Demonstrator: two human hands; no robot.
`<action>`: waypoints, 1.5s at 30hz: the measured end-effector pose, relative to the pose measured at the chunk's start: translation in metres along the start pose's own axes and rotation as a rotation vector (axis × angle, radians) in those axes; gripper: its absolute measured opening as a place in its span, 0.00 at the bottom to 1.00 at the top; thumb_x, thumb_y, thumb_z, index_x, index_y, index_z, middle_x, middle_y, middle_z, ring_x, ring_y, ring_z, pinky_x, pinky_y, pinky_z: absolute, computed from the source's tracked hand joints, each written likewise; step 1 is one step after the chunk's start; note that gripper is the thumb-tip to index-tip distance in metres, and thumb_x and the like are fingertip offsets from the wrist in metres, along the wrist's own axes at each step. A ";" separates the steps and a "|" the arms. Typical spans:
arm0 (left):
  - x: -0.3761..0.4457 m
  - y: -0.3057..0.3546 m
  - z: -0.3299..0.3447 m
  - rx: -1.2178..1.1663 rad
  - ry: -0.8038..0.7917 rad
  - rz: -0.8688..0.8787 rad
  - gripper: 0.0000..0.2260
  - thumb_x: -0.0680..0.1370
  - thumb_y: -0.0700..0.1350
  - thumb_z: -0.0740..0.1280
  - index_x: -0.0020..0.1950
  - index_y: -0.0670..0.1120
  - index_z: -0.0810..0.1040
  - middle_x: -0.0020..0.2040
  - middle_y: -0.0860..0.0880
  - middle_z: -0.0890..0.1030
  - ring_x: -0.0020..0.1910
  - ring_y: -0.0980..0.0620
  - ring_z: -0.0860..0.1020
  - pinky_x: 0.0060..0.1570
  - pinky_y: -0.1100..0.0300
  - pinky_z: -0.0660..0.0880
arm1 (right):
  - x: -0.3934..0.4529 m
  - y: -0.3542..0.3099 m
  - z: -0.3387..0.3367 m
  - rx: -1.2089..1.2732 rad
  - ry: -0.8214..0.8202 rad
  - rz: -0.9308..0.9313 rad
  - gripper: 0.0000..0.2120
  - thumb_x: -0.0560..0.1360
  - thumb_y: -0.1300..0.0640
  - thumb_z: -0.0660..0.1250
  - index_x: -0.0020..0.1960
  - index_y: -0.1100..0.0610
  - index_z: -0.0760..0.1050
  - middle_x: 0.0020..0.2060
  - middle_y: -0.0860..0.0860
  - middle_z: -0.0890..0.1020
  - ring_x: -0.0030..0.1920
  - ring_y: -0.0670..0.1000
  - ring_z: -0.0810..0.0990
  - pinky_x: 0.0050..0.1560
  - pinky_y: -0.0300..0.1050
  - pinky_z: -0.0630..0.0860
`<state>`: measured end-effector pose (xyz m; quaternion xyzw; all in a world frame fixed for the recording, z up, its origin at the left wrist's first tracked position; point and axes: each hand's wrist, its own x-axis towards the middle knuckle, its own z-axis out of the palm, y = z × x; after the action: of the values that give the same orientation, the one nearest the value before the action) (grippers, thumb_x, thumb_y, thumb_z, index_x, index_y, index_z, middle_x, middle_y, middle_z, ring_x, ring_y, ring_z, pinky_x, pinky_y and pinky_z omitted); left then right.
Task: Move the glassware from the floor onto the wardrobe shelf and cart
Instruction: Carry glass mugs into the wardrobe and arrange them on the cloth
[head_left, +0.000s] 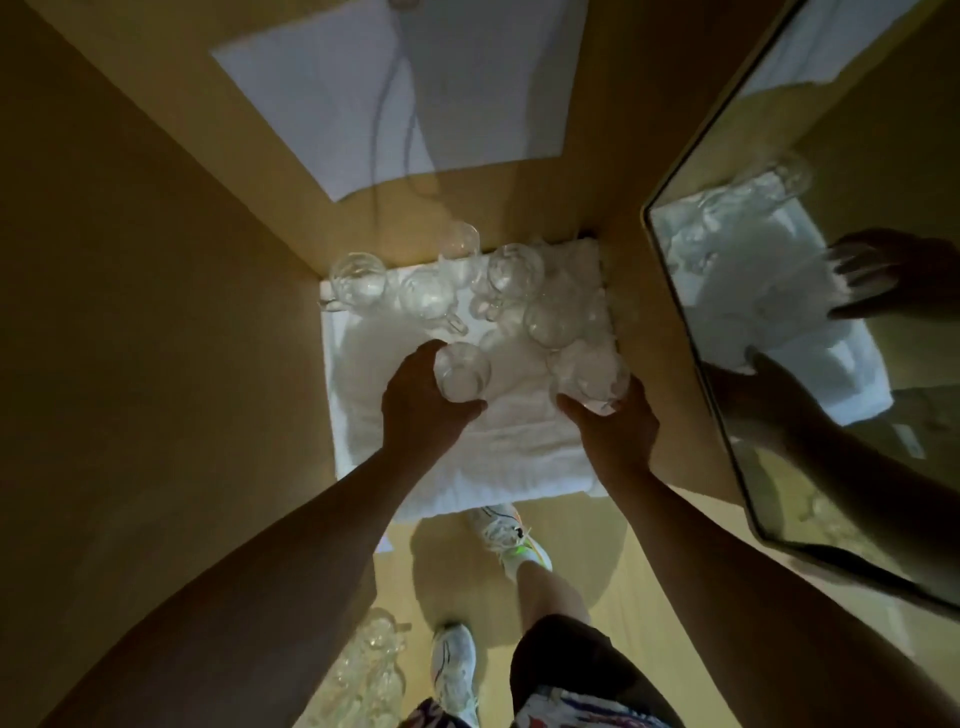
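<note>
Fingers of the left hand (421, 400) curl round a glass (461, 371); the right hand (613, 421) grips another glass (589, 382). Both sit over a white towel (467, 467), with more glasses (467, 286) at its far edge

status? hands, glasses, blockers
Left hand grips a glass, right hand grips another, both over towel-lined shelf. More glassware on floor. No blockers seen.

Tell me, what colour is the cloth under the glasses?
White; the cloth shows in the head view.
</note>
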<state>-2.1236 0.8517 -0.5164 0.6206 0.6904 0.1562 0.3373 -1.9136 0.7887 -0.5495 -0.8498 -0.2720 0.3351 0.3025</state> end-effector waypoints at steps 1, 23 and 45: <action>-0.007 0.006 -0.011 -0.006 0.021 0.012 0.37 0.60 0.50 0.84 0.67 0.46 0.75 0.59 0.48 0.81 0.59 0.45 0.78 0.56 0.56 0.72 | -0.008 -0.010 -0.004 0.035 -0.005 -0.024 0.40 0.62 0.47 0.83 0.68 0.57 0.73 0.60 0.53 0.81 0.59 0.54 0.80 0.60 0.48 0.77; -0.221 0.190 -0.273 -0.617 0.317 0.367 0.39 0.56 0.63 0.79 0.63 0.54 0.72 0.54 0.56 0.78 0.55 0.53 0.78 0.58 0.54 0.77 | -0.287 -0.204 -0.223 0.383 0.266 -0.693 0.36 0.69 0.37 0.75 0.68 0.54 0.69 0.56 0.47 0.77 0.57 0.49 0.76 0.58 0.47 0.73; -0.419 0.353 -0.134 -0.812 -0.076 0.696 0.28 0.66 0.70 0.72 0.56 0.52 0.74 0.48 0.50 0.80 0.45 0.49 0.80 0.42 0.51 0.80 | -0.337 -0.053 -0.436 0.638 0.523 -0.521 0.30 0.68 0.31 0.71 0.59 0.51 0.71 0.46 0.48 0.79 0.48 0.50 0.81 0.54 0.55 0.81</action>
<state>-1.9459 0.5396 -0.0814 0.6376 0.3152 0.4909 0.5031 -1.8185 0.4554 -0.1183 -0.6742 -0.2742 0.0902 0.6798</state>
